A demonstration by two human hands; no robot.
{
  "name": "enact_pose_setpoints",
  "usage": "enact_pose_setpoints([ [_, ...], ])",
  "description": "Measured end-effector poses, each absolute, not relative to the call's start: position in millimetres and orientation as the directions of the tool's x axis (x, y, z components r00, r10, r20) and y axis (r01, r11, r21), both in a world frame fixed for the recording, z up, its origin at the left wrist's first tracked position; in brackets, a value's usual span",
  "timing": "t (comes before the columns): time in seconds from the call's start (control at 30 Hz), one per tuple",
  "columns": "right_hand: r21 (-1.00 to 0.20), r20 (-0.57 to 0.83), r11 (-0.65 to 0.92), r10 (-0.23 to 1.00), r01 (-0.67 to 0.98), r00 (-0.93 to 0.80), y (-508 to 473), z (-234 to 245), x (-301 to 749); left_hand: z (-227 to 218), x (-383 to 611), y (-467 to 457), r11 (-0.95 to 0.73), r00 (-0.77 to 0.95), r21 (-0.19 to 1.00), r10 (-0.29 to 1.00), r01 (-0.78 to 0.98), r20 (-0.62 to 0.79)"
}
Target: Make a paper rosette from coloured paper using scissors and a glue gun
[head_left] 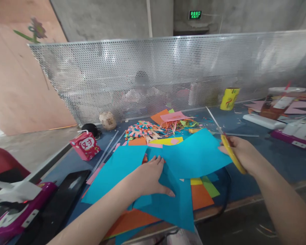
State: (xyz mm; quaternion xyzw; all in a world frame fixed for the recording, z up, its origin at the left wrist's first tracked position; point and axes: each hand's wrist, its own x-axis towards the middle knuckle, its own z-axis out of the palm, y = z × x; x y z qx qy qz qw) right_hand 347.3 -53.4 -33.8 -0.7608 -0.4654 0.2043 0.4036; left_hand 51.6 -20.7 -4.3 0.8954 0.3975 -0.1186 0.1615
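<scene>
My left hand [150, 177] lies flat with fingers stretched out on a pile of teal paper sheets [112, 170], pressing them onto the table. My right hand [241, 153] is closed round the yellow handles of a pair of scissors [225, 139], whose blades point up and to the left. The same hand also pinches the right edge of one teal sheet [196, 153], which is lifted slightly. Orange [201, 197], yellow and green sheets show beneath the teal ones.
Coloured paper scraps [142, 131] lie at the back centre. A red drink carton [85, 144] stands to the left, a yellow can [229, 98] at the back right. Purple devices [295, 134] sit at both sides. A perforated metal screen [168, 71] closes the table's far edge; a person sits behind it.
</scene>
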Motion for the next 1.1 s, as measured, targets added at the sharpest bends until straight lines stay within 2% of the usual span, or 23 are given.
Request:
enact_pose_setpoints([
  [0.13, -0.774, 0.072, -0.265, 0.866, 0.575, 0.495, -54.8, -30.2, 345.3, -6.9, 47.0, -27.9, -0.711, 0.720, 0.165, 0.620, 0.684, -0.313],
  [0.23, -0.759, 0.073, -0.271, 0.868, 0.592, 0.492, -58.0, -23.7, 338.8, -14.6, 40.5, -25.1, -0.789, 0.799, 0.177, 0.534, 0.589, -0.279],
  [0.33, -0.746, 0.055, -0.294, 0.867, 0.598, 0.495, -61.3, -18.3, 332.5, -18.9, 35.3, -29.6, -0.804, 0.823, 0.201, 0.510, 0.560, -0.252],
  [0.47, -0.738, 0.055, -0.310, 0.858, 0.599, 0.511, -62.1, -19.2, 335.2, -16.5, 31.6, -48.1, -0.778, 0.793, 0.167, 0.575, 0.606, -0.202],
  [0.57, -0.787, 0.060, -0.267, 0.864, 0.556, 0.500, -62.5, -22.6, 342.9, -14.2, 29.7, -56.1, -0.722, 0.725, 0.094, 0.665, 0.685, -0.179],
  [0.77, -0.856, 0.075, -0.188, 0.878, 0.482, 0.474, -68.5, -23.0, 340.2, -20.3, 22.3, -55.0, -0.768, 0.767, 0.076, 0.617, 0.636, -0.177],
  [0.9, -0.816, 0.054, -0.205, 0.904, 0.540, 0.425, -64.9, -25.8, 326.6, -24.7, 15.2, -66.7, -0.705, 0.698, 0.038, 0.691, 0.708, -0.189],
  [1.0, -0.731, 0.012, -0.256, 0.922, 0.633, 0.386, -57.7, -28.6, 315.9, -23.1, 10.1, -77.3, -0.674, 0.661, 0.014, 0.719, 0.738, -0.214],
  [1.1, -0.652, 0.048, -0.264, 0.921, 0.711, 0.386, -53.0, -30.6, 305.4, -19.0, 6.8, -82.2, -0.653, 0.630, -0.002, 0.732, 0.758, -0.257],
])
